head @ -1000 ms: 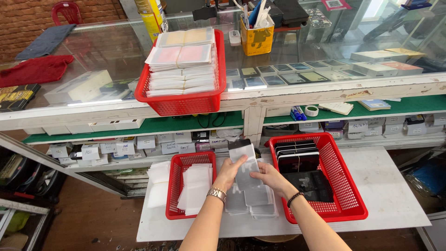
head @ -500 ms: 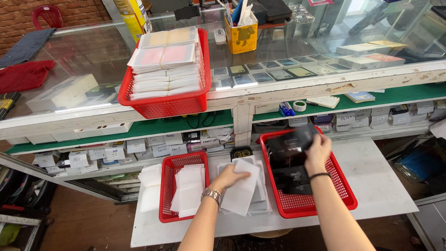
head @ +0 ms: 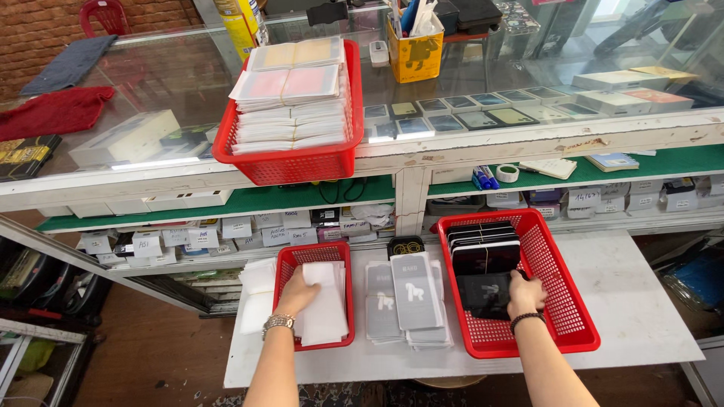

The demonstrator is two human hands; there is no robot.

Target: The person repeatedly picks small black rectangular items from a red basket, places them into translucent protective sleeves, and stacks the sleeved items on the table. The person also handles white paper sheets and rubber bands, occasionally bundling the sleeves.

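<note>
— Glass-topped display case (head: 188, 83) fills the back wall, with green-lined shelves under it, and the white counter (head: 633, 301) sits low in front. What has changed since half a second ago?

— Both my arms have dropped into the baskets. My right hand (head: 526, 295) was lifted over the large red basket (head: 562, 301) with a dark piece; now it is down inside, its grip closed on a dark glossy case (head: 486, 292) that lies on the stack there. My left hand (head: 298, 290) held a white sleeve above the counter; now it lies flat, fingers apart, on the white sleeves (head: 326, 309) in the small red basket (head: 290, 260).

— Go on, biggest first: what are these things made of?

— That case is clear glass in a chipped white frame. On it stands another red basket (head: 302, 162), plastic mesh, piled with flat packets (head: 290, 98) held by bands. My two baskets are the same rectangular mesh. Between them, on the bare counter, lie two stacks of grey translucent pouches (head: 407, 298), thin and slightly fanned. Dark cases stand in a row at the far end of the large basket, smooth and shiny.

— And the small things?

— A metal watch band (head: 278, 322) on my left wrist, a dark beaded band (head: 526, 319) on my right.
</note>
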